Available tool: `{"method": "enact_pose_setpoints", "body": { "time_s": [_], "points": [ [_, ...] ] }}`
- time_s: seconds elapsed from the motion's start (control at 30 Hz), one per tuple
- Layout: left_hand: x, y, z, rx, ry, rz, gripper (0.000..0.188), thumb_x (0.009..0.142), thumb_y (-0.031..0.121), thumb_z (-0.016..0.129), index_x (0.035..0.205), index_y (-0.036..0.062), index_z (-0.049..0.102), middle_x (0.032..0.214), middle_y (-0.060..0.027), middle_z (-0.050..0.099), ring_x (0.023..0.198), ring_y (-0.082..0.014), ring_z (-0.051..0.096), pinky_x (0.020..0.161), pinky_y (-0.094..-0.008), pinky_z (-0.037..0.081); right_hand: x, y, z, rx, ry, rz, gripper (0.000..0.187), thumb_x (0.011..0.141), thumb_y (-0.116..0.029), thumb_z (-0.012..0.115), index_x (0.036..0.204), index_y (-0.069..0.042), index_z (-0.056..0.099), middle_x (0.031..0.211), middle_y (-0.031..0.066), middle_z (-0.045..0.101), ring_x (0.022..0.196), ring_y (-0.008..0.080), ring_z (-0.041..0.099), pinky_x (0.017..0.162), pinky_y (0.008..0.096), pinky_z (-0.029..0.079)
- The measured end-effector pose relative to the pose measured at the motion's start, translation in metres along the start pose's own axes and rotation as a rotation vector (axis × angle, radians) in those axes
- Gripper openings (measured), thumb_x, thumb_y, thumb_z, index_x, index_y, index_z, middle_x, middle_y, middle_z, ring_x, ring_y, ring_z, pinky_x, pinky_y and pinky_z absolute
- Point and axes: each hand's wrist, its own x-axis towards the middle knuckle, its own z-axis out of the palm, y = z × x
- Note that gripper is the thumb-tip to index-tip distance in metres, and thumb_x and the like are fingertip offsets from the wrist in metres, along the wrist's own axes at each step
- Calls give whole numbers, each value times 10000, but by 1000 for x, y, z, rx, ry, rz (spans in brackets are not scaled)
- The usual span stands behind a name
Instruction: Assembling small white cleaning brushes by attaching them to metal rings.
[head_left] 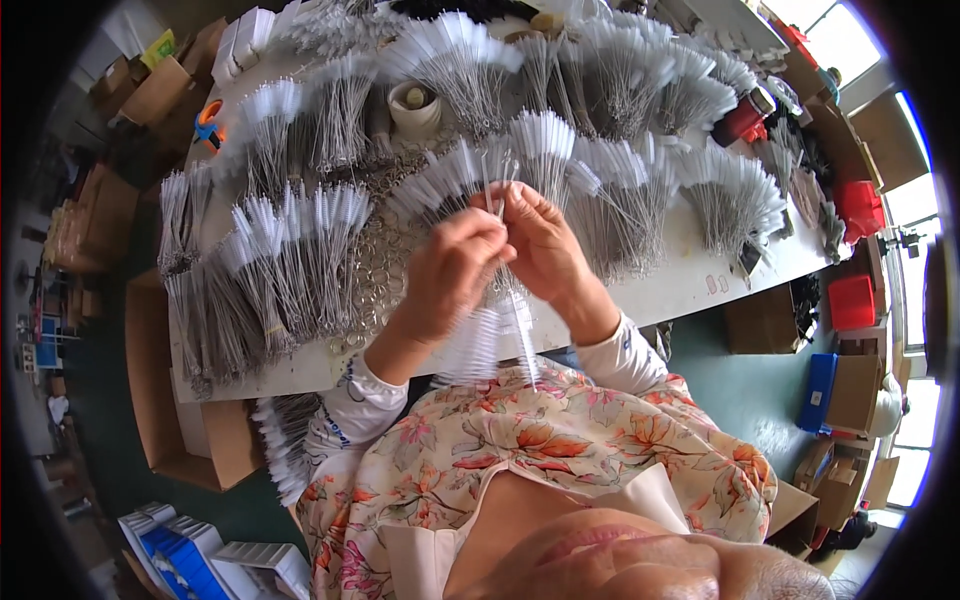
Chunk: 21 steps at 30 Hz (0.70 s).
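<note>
Close in front of me, over the near part of the table, both hands are raised and meet at the fingertips. My left hand point(450, 268) has its fingers pinched together at the wire ends of some thin brushes. My right hand point(548, 245) grips the same wires from the other side, thumb and forefinger uppermost. White bristled heads of these wire brushes point(478, 345) hang down toward my lap, below the hands. Whether a small ring sits between the fingertips I cannot make out. Just behind the hands stands a bundle of similar brushes point(543, 145).
Brush bundles point(300, 235) cover much of the white table point(700, 292). Loose metal rings point(385, 235) lie left of my hands. Farther back are a white tape roll point(414, 108) and orange-handled scissors point(209, 126). An open cardboard box point(160, 400) stands at the left.
</note>
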Motion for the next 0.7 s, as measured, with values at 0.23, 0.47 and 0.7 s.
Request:
{"method": "enact_pose_setpoints", "body": {
  "time_s": [0.23,0.47,0.7],
  "points": [
    [5,7,-23,129,-54,105,379,727,102,689,1096,83,603,1105,-104,489,957,-241,512,817,-345,440,-11,-45,-3,60,-83,137,156,932,-172,471,1003,-44,526,743,-16,540,668,73,485,623,210,431],
    [17,14,-35,-240,-355,-124,983,732,404,715,1390,-18,119,1380,-210,240,1206,-303,387,994,-407,338,-38,-25,26,-888,-97,179,139,898,-100,526,932,18,591,844,16,606,760,92,527,708,242,442],
    [-6,8,-42,-189,-346,-120,300,747,176,703,999,66,585,956,-82,585,890,-236,568,754,-340,463,-43,-35,10,-929,-232,286,167,921,-159,502,892,-11,573,700,-30,541,621,38,460,526,203,362]
  ]
}}
